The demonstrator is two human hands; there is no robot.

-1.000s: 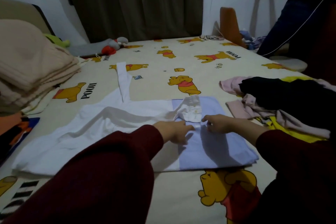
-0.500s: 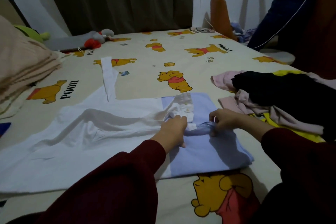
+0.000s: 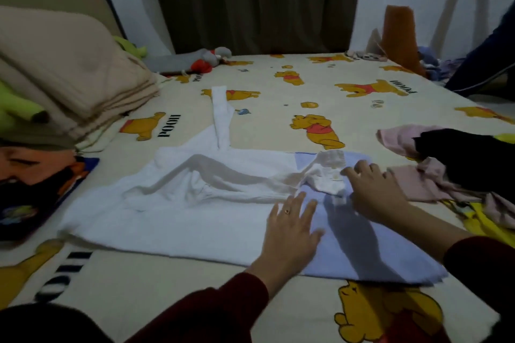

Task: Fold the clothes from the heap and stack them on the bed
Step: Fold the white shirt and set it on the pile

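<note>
A white and pale blue long-sleeved shirt (image 3: 178,214) lies spread flat on the bed (image 3: 278,108), its white collar (image 3: 327,175) toward the right. One white sleeve points away toward the far side. My left hand (image 3: 292,228) lies flat with spread fingers where the white part meets the blue part. My right hand (image 3: 373,192) rests with straight fingers on the blue part, just right of the collar. The heap of clothes (image 3: 457,172), pink, black and yellow, lies at the right, close to my right hand.
Folded beige blankets (image 3: 64,83) are piled at the left, above a dark printed cushion (image 3: 30,192). A grey and red soft toy (image 3: 203,60) lies at the far side near the dark curtain. An orange object (image 3: 398,36) stands at the far right corner.
Both hands let go of the bunched fabric below the collar and now lie flat on the shirt. The left hand slid nearer to me, the right one stayed by the collar.
</note>
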